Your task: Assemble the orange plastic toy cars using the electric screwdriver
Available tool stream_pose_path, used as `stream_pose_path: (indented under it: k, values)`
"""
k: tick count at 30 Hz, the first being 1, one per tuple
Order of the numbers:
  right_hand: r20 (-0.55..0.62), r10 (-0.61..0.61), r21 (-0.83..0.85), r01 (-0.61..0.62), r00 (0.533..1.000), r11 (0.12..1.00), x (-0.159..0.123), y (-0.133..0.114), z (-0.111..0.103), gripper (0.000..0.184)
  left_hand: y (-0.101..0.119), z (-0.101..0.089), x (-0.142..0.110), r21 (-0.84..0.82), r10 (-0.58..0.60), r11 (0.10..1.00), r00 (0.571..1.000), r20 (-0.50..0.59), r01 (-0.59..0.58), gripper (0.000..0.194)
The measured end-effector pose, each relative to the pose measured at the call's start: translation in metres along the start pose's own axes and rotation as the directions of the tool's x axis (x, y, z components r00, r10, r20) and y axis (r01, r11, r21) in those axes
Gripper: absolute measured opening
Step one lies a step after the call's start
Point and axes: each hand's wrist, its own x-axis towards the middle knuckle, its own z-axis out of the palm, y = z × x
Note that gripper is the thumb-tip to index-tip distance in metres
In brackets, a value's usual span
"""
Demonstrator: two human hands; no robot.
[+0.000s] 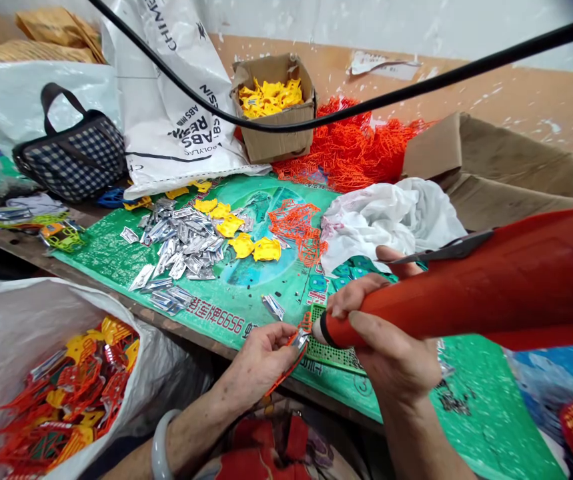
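Observation:
My left hand [261, 357] pinches an orange plastic frame [284, 375] with a small silver piece [299, 339] on it, just above the table's front edge. In my right hand [391, 347] is a red power screwdriver [471, 283], fingers wrapped round its front. Its tip points left and meets, or nearly meets, the held frame; the exact contact is too small to tell. Under the tip stands a green perforated basket [336, 357]. A single silver strip [273, 307] lies beyond my left hand. Farther back are a pile of silver pieces [186, 233] and several yellow plastic parts [267, 250].
A white sack [166, 293] of orange and yellow parts stands at lower left. Loose orange frames [296, 223], a white cloth [391, 217] and a cardboard box [276, 143] of yellow parts are behind. A black cable [291, 127] crosses overhead.

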Motion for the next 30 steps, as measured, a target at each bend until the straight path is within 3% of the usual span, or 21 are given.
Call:
stream_pose_path:
  k: [6, 11, 14, 16, 20, 26, 30]
  values:
    - [-0.018, 0.013, 0.006, -0.012, 1.000, 1.000, 0.000, -0.002, 0.002, 0.058, 0.000, 0.002, -0.002, -0.014, -0.008, 1.000, 1.000, 0.013, 0.009, 0.036]
    - [-0.007, 0.030, -0.045, -0.031, 1.000, 0.999, 0.000, 0.001, -0.001, 0.018, 0.000, 0.003, -0.002, -0.020, -0.015, 1.000, 1.000, -0.007, 0.015, 0.036]
    - [0.016, 0.028, -0.065, -0.027, 0.999, 0.998, -0.001, 0.003, -0.003, 0.011, 0.002, 0.004, -0.003, -0.025, -0.010, 1.000, 1.000, -0.021, 0.009, 0.033]
    - [0.029, 0.022, -0.046, -0.020, 0.999, 0.999, -0.001, 0.003, -0.004, 0.014, 0.004, 0.005, -0.004, -0.027, -0.009, 1.000, 1.000, -0.024, 0.008, 0.031]
    - [0.052, 0.017, 0.013, -0.018, 0.998, 1.000, -0.002, 0.004, -0.004, 0.038, 0.006, 0.005, -0.005, -0.023, -0.021, 1.000, 1.000, -0.021, 0.021, 0.028]
    - [0.089, 0.046, -0.107, -0.037, 0.995, 0.994, -0.006, 0.012, -0.011, 0.030, 0.003, 0.006, -0.004, -0.060, -0.031, 0.998, 0.999, -0.009, 0.031, 0.033]
    - [0.052, 0.006, -0.073, -0.003, 0.999, 0.997, -0.007, 0.015, -0.010, 0.052, 0.002, 0.006, -0.004, -0.085, -0.034, 0.996, 0.999, -0.019, 0.032, 0.030]
